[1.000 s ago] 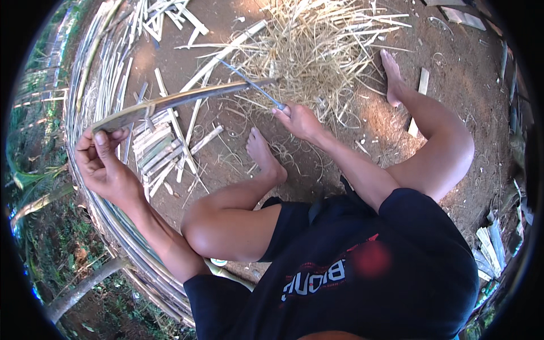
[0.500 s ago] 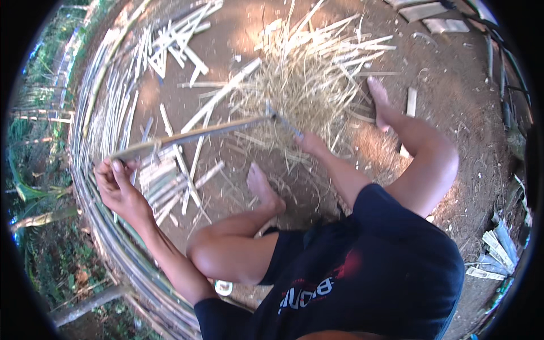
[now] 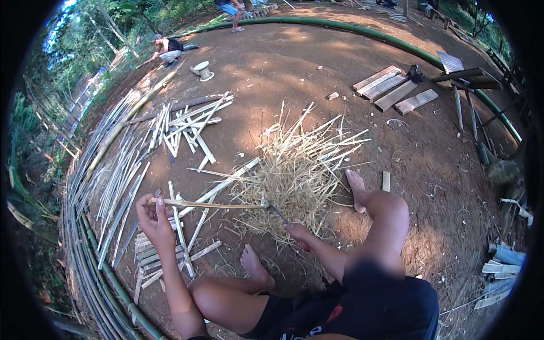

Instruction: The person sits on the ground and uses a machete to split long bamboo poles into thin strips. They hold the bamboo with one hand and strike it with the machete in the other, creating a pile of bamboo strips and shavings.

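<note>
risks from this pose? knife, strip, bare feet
1. The knife in the right hand meets the bamboo strip above the pile of shavings; the bare left foot lies close below, so a slip might reach it.
2. The left hand pinches the strip's far end in a fingertip grip; the thin strip could twist or spring loose.
3. Cut slats lie by that foot, possibly sharp to step on.
</note>
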`<state>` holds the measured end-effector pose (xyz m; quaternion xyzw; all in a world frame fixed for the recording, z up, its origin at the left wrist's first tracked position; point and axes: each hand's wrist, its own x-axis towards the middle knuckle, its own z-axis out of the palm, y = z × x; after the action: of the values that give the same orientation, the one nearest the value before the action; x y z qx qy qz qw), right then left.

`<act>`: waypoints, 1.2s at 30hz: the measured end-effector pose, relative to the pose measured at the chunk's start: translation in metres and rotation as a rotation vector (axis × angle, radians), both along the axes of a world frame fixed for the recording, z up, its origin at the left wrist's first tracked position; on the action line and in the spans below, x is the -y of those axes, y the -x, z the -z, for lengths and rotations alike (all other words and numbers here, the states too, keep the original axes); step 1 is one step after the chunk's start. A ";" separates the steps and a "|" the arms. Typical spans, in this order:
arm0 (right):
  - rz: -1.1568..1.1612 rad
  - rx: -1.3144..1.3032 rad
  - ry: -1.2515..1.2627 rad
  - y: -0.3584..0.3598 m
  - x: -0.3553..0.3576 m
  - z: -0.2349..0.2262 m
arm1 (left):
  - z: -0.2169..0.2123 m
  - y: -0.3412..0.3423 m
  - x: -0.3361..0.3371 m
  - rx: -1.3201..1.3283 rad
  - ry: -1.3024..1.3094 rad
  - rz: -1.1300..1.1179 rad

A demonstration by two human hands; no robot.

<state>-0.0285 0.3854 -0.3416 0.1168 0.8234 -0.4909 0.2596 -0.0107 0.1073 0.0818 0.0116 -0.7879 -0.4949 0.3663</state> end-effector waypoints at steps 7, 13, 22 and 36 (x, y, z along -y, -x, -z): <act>-0.165 -0.159 0.123 -0.021 0.053 -0.121 | 0.004 -0.007 0.017 -0.001 -0.019 -0.052; -0.239 -0.049 -0.125 -0.002 0.003 -0.034 | 0.014 0.007 0.034 -0.012 -0.021 -0.105; -0.138 -0.040 -0.102 -0.016 0.009 0.009 | 0.008 -0.006 0.041 0.083 0.057 -0.193; 0.014 -0.367 0.491 -0.051 0.068 -0.232 | -0.008 -0.036 0.029 0.108 0.003 0.194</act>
<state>0.0224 0.3175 -0.1096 -0.0344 0.7126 -0.6898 0.1234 0.0257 0.0780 0.0902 -0.0387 -0.8045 -0.5257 0.2738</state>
